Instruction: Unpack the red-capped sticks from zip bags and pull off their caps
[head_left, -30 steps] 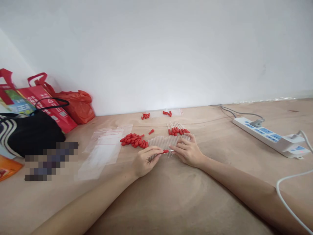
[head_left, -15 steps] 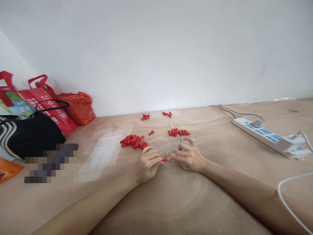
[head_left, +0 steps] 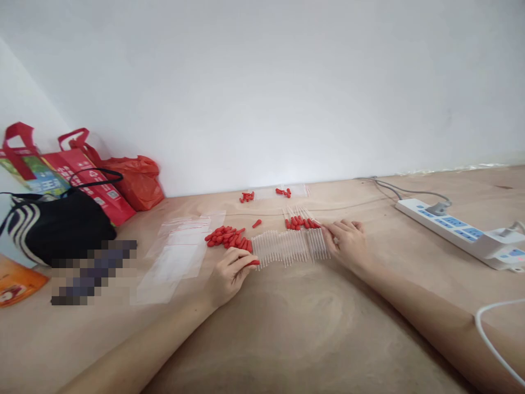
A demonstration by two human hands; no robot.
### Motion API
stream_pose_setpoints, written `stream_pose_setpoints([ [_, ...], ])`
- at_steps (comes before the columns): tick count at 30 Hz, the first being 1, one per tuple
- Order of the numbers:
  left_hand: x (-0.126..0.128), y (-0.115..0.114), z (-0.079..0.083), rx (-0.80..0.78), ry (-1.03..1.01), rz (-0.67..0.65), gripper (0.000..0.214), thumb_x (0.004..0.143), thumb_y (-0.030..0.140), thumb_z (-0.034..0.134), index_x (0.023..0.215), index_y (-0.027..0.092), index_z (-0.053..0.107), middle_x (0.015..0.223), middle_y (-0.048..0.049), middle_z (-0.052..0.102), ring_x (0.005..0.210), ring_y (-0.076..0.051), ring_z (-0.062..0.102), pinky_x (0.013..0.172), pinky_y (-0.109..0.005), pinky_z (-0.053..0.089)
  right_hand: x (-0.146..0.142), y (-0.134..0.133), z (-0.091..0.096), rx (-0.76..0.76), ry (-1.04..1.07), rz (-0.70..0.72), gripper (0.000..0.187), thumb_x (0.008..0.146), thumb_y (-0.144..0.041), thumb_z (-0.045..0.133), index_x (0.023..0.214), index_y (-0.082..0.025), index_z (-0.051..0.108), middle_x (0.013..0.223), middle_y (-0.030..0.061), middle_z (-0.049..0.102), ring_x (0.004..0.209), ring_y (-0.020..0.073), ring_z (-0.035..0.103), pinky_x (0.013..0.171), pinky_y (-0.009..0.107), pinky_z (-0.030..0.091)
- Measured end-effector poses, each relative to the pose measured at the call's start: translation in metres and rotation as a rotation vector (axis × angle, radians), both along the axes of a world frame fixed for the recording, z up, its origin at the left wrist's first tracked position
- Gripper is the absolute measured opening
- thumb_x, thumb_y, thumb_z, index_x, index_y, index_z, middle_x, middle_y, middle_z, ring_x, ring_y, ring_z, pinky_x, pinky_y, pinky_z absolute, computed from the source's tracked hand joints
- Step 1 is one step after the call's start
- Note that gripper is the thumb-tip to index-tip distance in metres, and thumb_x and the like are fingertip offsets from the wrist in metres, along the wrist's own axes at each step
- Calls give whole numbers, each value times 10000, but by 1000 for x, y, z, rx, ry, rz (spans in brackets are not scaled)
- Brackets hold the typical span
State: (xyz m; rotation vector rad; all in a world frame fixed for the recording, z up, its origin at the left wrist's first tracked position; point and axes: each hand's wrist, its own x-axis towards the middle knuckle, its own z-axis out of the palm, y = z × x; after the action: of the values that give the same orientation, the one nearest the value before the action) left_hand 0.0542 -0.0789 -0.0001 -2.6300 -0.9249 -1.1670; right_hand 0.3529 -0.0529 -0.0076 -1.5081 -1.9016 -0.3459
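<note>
My left hand [head_left: 230, 272] is closed, pinching a single red rubber bulb [head_left: 253, 262] between thumb and fingertips at the left end of a row of clear glass tubes [head_left: 279, 247]. Beside it lies a pile of loose red rubber bulbs [head_left: 225, 237], with one stray bulb [head_left: 256, 224] behind. At the right, my right hand [head_left: 348, 242] has its fingertips at the bulb end of a dropper [head_left: 315, 224], on the right edge of a group of bulb-fitted droppers [head_left: 298, 222]. Its thumb partly hides the rightmost tubes.
Clear zip bags [head_left: 176, 257] lie flat on the left. Farther back, another bag [head_left: 264, 192] has red bulbs on and around it. A power strip [head_left: 455, 227] with cables stands right. Shopping bags [head_left: 88, 180] and a black bag [head_left: 69, 224] crowd the left.
My hands have parted: the right moved right and back from the tube row to the dropper group, the left moved slightly left with a red bulb. A gap now shows among the tubes.
</note>
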Motion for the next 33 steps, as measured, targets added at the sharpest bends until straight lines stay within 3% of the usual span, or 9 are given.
stream_pose_setpoints([
  [4,5,-1,2,21,-49,116,197,828,143,461,990,173,568,839,-47,516,775,-126,533,705,-257,468,12,10,4,-320,-17,-246,325,790,-185,358,1009,-180,598,932,73,656,830,198,574,733,314,319],
  [8,4,1,3,34,-70,198,225,821,135,457,1020,144,561,867,-58,487,819,-142,510,754,-281,461,22,18,0,-506,-48,-225,287,758,-178,382,890,-166,637,894,89,650,825,199,581,668,272,353],
  [14,1,2,2,15,-59,195,214,816,148,457,999,154,569,832,-43,500,793,-139,518,741,-277,465,20,26,-12,-558,5,-153,262,742,-191,422,874,-187,648,856,63,644,804,163,579,654,230,372],
  [21,2,2,3,17,-61,209,215,811,162,470,1012,177,546,843,-37,531,777,-137,537,730,-272,469,10,18,-9,-571,11,-134,299,777,-241,404,982,-240,620,821,28,662,779,175,592,634,249,361],
  [28,2,1,1,-44,-86,226,91,798,187,491,884,169,515,802,-32,556,667,-120,534,650,-257,476,5,18,-10,-514,33,-157,323,806,-253,367,1011,-224,614,977,53,647,871,206,582,727,314,380],
  [33,-8,11,9,-49,-189,340,138,777,247,516,887,163,513,791,-24,578,650,-116,550,632,-239,473,8,18,-9,-532,81,-186,305,813,-310,378,979,-242,624,934,32,659,859,206,586,749,338,374],
])
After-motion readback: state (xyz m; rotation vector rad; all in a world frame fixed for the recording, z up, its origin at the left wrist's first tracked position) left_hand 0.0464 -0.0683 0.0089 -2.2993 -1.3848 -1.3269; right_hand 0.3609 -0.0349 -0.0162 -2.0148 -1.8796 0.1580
